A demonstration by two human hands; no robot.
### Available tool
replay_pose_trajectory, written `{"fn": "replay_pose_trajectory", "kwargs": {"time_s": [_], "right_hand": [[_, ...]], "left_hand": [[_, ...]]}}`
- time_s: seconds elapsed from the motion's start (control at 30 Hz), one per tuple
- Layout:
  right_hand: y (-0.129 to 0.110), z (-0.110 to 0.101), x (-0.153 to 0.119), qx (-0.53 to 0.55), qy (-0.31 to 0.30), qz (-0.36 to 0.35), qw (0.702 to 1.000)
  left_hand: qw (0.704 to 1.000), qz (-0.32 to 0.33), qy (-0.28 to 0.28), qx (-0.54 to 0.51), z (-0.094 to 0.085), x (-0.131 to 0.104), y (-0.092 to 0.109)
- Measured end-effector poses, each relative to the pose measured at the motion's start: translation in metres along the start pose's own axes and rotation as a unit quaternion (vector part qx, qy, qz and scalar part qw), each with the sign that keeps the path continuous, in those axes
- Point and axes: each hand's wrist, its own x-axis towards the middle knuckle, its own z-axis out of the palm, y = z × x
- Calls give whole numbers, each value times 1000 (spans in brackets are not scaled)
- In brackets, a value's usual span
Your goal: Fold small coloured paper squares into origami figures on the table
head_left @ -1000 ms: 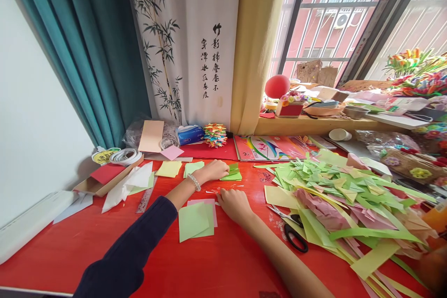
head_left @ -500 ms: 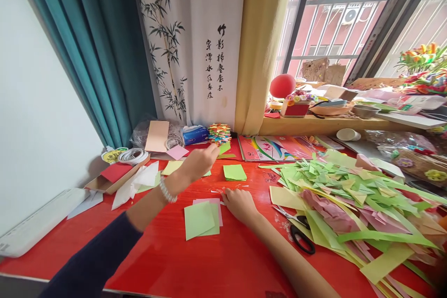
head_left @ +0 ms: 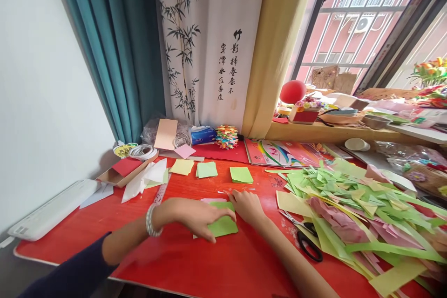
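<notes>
My left hand (head_left: pixel 192 216) reaches over a bright green paper square (head_left: pixel 225 223), thumb and fingers spread on or just above it. Beneath that square, edges of a pink paper square (head_left: pixel 211 200) peek out; most of the small pile is hidden by my hand. My right hand (head_left: pixel 247 205) rests on the red table (head_left: pixel 167 270), its fingers loosely bent beside the upper right corner of the bright green square. Farther back lie small stacks: green squares (head_left: pixel 241 174), pale green squares (head_left: pixel 206 169) and yellow squares (head_left: pixel 181 166).
Black-handled scissors (head_left: pixel 309 244) lie right of my right arm, against a heap of paper strips and folded pieces (head_left: pixel 335 186). A ruler (head_left: pixel 161 191) lies left of the pile. Behind are a colourful folded-paper ball (head_left: pixel 226 137), tissue pack (head_left: pixel 203 135) and cardboard tray (head_left: pixel 124 176).
My left hand has come from the back stacks down to the near pile, where a bright green square now lies on top. My right hand stays put; the view has shifted left.
</notes>
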Motion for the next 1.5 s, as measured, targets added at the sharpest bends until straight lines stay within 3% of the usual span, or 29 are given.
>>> {"fn": "replay_pose_trajectory", "kwargs": {"time_s": [0.03, 0.1, 0.13, 0.23, 0.37, 0.5, 0.67, 0.83, 1.03, 1.17, 1.3, 1.5], "right_hand": [[0, 0, 0, 4, 1, -1, 1000], [0, 0, -1, 15, 2, -1, 1000], [0, 0, -1, 22, 2, 0, 1000], [0, 1, -1, 46, 4, 18, 999], [4, 0, 1, 96, 2, 56, 994], [12, -5, 4, 185, -11, 86, 979], [15, -7, 4, 368, -107, 58, 922], [14, -19, 1, 493, -159, 16, 855], [18, -25, 4, 606, -98, 4, 789], [26, -16, 13, 652, -19, 36, 757], [29, -11, 15, 687, 18, 27, 726], [13, -7, 10, 726, -9, 5, 688]], "left_hand": [[997, 4, -64, -45, -11, 0, -4], [988, 26, -107, -106, -28, 2, -14], [988, 34, -96, -115, -34, 5, -21], [996, -3, 23, -88, -42, 11, -45], [986, -95, 122, -65, -29, 14, -66], [978, -125, 154, -61, 6, 15, -59], [963, -146, 192, -119, 38, 21, -51], [931, -150, 243, -228, 42, 28, -60], [840, -119, 399, -348, 19, 43, -65], [786, -98, 466, -394, 17, 50, -66], [786, -92, 468, -393, 26, 52, -70], [821, -107, 464, -315, 31, 57, -70]]}}
